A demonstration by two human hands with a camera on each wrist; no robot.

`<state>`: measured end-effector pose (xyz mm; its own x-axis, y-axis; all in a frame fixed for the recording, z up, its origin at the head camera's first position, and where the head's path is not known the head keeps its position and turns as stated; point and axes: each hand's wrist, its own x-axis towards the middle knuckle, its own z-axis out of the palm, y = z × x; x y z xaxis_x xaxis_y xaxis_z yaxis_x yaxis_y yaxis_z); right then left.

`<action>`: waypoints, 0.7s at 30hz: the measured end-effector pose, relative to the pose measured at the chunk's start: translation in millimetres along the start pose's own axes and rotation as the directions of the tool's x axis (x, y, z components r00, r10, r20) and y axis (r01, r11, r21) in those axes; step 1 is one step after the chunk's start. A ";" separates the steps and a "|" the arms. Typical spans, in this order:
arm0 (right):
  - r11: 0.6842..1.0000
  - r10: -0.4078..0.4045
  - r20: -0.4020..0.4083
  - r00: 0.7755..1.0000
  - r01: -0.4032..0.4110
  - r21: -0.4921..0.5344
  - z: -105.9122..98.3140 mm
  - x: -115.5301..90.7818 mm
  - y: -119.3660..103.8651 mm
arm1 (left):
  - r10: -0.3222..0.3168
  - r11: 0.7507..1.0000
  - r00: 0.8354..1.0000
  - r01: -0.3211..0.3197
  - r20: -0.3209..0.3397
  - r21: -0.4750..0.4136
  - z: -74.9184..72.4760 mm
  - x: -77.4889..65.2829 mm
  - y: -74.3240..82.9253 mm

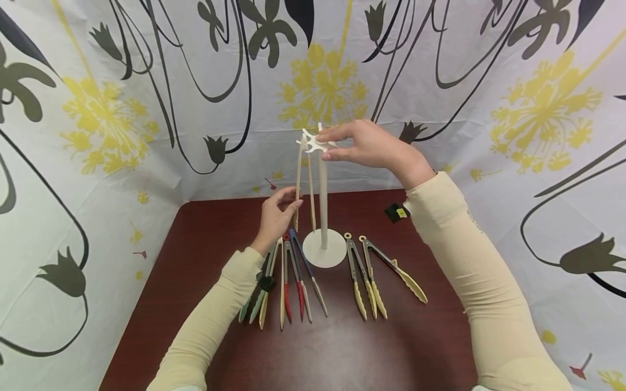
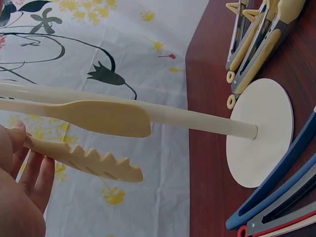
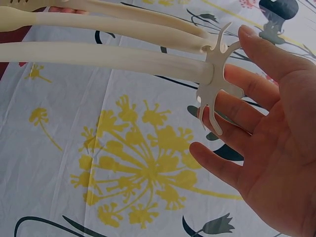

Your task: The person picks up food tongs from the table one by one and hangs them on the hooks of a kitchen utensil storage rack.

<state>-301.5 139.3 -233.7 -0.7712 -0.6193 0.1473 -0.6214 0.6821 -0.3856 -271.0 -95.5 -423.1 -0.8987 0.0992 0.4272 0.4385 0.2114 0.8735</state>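
Cream tongs (image 1: 299, 179) hang by their top from a prong of a white stand (image 1: 323, 201), their two arms spread apart. My left hand (image 1: 276, 217) pinches the scalloped arm of these tongs near its lower end; the left wrist view shows that scalloped tip (image 2: 98, 160) beside the flatter one. At the top of the stand, my right hand (image 1: 364, 142) rests on the pronged hook piece (image 3: 212, 89), fingers extended over it and thumb near a prong. In the right wrist view the tongs' top end sits in the hook piece.
On the dark red table (image 1: 195, 260), several tongs lie left of the round base (image 1: 335, 258), among them green, red and blue (image 1: 305, 255) ones. Yellow-tipped tongs (image 1: 396, 266) lie to its right. A patterned cloth (image 1: 205, 179) hangs behind and at the sides.
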 end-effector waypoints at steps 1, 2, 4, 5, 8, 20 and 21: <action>1.000 0.001 0.002 1.000 -0.001 0.000 0.1 -0.1 0.1 | -0.001 1.000 1.000 0.001 -0.004 0.002 0.2 -0.1 -0.1; 1.000 0.001 0.003 1.000 -0.001 -0.001 0.2 -0.3 0.2 | 0.000 1.000 1.000 0.001 -0.008 0.005 0.3 -0.2 -0.3; 1.000 0.001 0.002 1.000 -0.001 -0.006 0.2 -0.5 0.6 | -0.001 1.000 1.000 0.001 -0.015 0.003 0.6 -0.4 -0.5; 1.000 0.001 0.002 1.000 -0.001 -0.010 0.2 -0.6 0.8 | 0.000 1.000 1.000 0.000 -0.017 0.004 0.6 -0.7 -0.6; 1.000 0.001 -0.002 1.000 -0.001 -0.019 0.2 -0.8 1.4 | -0.001 1.000 1.000 0.002 -0.020 0.010 0.5 -1.4 -0.3; 1.000 0.000 0.011 1.000 0.000 -0.021 -0.6 -1.0 0.9 | 0.024 0.998 0.999 -0.022 -0.024 0.056 2.2 6.6 -30.5; 1.000 -0.002 0.011 1.000 0.002 -0.021 -0.6 -0.9 0.9 | 0.025 0.998 0.999 -0.024 -0.023 0.055 1.9 6.9 -31.6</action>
<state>-301.5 140.7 -233.6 -0.7683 -0.6250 0.1382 -0.6260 0.6885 -0.3662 -291.1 -99.6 -448.2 -0.8872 0.0816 0.4541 0.4586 0.2623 0.8490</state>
